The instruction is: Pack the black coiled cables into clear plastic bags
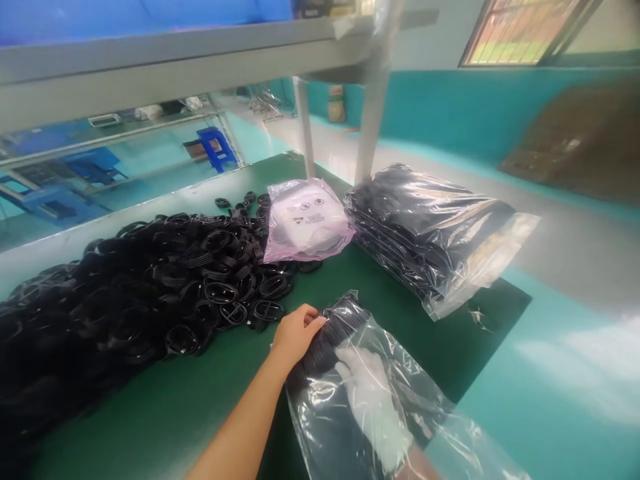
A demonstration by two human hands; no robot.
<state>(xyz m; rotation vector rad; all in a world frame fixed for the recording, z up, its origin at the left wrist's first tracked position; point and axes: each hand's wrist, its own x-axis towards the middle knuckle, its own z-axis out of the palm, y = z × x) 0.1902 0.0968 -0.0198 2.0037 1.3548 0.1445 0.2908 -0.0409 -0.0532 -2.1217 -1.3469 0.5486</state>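
Note:
My bare left hand (295, 333) grips the far end of a clear plastic bag (395, 393) that lies on the green table (165, 400), fingers curled over its edge. Inside the bag lies a row of black ring-shaped parts (325, 347). My right hand (373, 400), in a white glove, is inside the bag, fingers stretched flat against the parts. Just left of my left hand spreads a big heap of loose black rings (150, 287).
A pink bag (306, 220) of white items lies behind the heap. A stack of filled clear bags (425, 233) sits at the table's far right corner. Grey shelf posts (373, 127) rise behind. The table edge drops to a teal floor on the right.

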